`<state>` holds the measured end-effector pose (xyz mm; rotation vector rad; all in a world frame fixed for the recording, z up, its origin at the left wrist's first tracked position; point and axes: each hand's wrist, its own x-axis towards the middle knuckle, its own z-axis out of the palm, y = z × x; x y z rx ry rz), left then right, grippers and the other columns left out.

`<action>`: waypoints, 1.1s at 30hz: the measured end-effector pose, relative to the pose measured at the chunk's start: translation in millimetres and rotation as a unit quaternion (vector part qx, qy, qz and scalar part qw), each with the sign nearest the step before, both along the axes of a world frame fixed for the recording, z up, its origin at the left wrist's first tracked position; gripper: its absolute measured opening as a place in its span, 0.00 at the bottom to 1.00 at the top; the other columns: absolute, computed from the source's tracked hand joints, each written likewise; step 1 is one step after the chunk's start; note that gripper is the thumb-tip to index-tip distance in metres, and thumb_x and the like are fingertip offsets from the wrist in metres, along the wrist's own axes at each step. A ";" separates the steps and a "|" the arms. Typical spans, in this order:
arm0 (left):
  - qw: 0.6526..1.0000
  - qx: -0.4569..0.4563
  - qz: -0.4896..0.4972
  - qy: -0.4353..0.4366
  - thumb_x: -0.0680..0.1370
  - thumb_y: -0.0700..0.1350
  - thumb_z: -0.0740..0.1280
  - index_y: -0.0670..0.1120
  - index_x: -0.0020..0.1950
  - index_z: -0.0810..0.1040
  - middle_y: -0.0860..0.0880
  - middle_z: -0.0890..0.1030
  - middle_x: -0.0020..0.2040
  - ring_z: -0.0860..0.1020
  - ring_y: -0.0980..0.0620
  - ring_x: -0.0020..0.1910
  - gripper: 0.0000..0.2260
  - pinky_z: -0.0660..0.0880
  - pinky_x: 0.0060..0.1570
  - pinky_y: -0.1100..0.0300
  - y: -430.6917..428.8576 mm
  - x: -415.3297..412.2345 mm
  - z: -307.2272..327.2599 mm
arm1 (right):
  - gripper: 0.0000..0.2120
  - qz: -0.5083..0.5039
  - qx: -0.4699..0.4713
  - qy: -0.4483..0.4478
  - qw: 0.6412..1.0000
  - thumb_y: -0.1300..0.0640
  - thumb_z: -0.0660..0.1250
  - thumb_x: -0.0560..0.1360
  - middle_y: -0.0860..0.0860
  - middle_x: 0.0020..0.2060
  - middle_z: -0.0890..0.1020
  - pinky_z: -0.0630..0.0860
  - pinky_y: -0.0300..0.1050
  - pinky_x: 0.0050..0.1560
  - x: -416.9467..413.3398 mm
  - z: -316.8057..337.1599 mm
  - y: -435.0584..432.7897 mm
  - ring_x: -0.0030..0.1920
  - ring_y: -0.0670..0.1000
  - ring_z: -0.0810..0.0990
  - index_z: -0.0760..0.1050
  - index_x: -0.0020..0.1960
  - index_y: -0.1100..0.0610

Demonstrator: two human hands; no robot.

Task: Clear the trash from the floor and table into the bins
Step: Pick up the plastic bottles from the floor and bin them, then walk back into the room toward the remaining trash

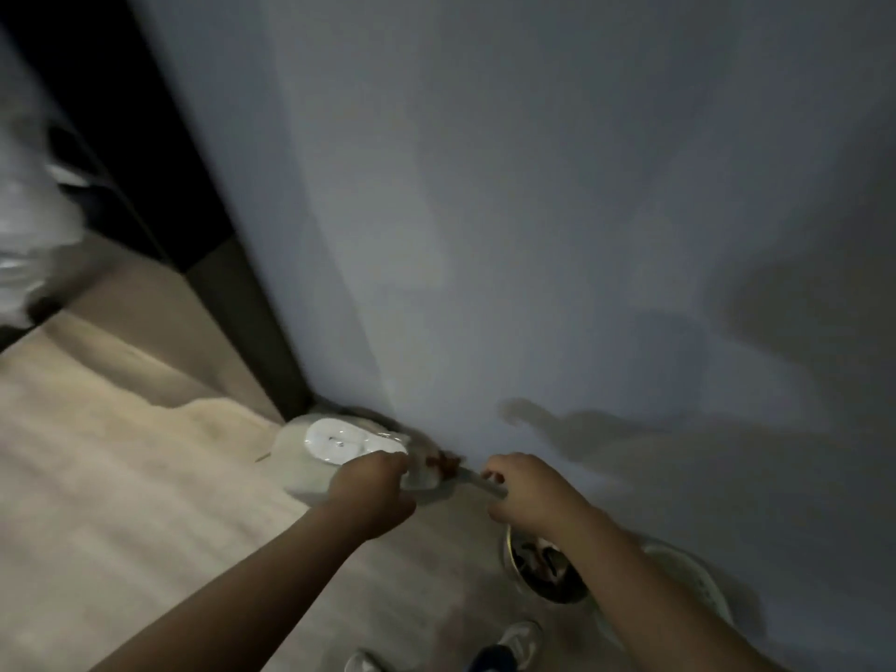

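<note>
Looking down at a pale beige floor [121, 477] that meets a plain grey wall [533, 186] – the wall fills everything from 12 to 3 o'clock and carries the shadows of my arms. A dark door frame [232, 283] runs down from 10 o'clock to the corner at centre, with a blurred white shape [29, 211] beyond it at 9.

Just below centre, my left hand [376, 492] grips the near edge of a white dish [334, 441], fingers curled round it, the dish tilted and close to the wall's foot. Brown scraps [443, 464] sit at its right edge. My right hand [526, 492] is closed round a thin pale utensil [477, 481] whose tip reaches those scraps; fork or spoon, I cannot tell through the blur.

At 5 o'clock a metal-rimmed bin [507, 550] stands partly under my right forearm, dark stuff inside, and a pale bin [693, 574] is just beside it against the wall. My shoes [521, 640] show at 6. Open floor lies from 7 to 9 o'clock – the wall closes the right side.
</note>
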<state>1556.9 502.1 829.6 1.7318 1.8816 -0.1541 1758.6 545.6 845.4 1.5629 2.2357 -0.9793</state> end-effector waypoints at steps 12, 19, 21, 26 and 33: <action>0.960 0.047 0.276 0.007 0.77 0.55 0.63 0.49 0.67 0.70 0.51 0.77 0.61 0.75 0.51 0.59 0.21 0.72 0.54 0.60 -118.9 -235.4 34.4 | 0.23 0.264 0.028 0.050 0.963 0.53 0.68 0.73 0.50 0.63 0.75 0.71 0.41 0.55 -296.0 39.4 -23.1 0.60 0.51 0.75 0.72 0.67 0.51; 0.892 0.049 0.448 0.031 0.77 0.54 0.63 0.49 0.67 0.70 0.52 0.77 0.60 0.76 0.51 0.58 0.21 0.72 0.53 0.60 -184.5 -344.7 42.6 | 0.24 0.426 0.031 0.057 0.902 0.52 0.67 0.73 0.49 0.62 0.75 0.75 0.44 0.55 -463.4 44.6 -48.3 0.57 0.51 0.77 0.70 0.68 0.51; 0.871 0.044 0.488 0.038 0.77 0.54 0.63 0.49 0.67 0.70 0.52 0.77 0.61 0.76 0.51 0.58 0.20 0.72 0.54 0.60 -195.7 -370.4 47.7 | 0.24 0.467 0.030 0.059 0.882 0.53 0.67 0.73 0.49 0.62 0.75 0.75 0.45 0.55 -507.1 46.3 -53.6 0.55 0.50 0.77 0.70 0.68 0.51; 0.821 0.047 0.566 0.051 0.76 0.55 0.64 0.50 0.66 0.71 0.53 0.77 0.60 0.76 0.52 0.57 0.20 0.72 0.53 0.60 -214.1 -437.0 67.9 | 0.24 0.530 0.021 0.100 0.842 0.53 0.66 0.74 0.49 0.62 0.74 0.76 0.44 0.54 -610.0 65.0 -68.8 0.56 0.50 0.77 0.69 0.69 0.51; 0.751 0.067 0.655 0.043 0.76 0.54 0.64 0.50 0.65 0.72 0.53 0.77 0.61 0.75 0.52 0.58 0.19 0.72 0.54 0.60 -249.3 -514.7 78.3 | 0.24 0.601 0.031 0.110 0.791 0.54 0.66 0.73 0.49 0.62 0.76 0.72 0.39 0.51 -719.1 79.8 -93.2 0.59 0.49 0.76 0.70 0.68 0.50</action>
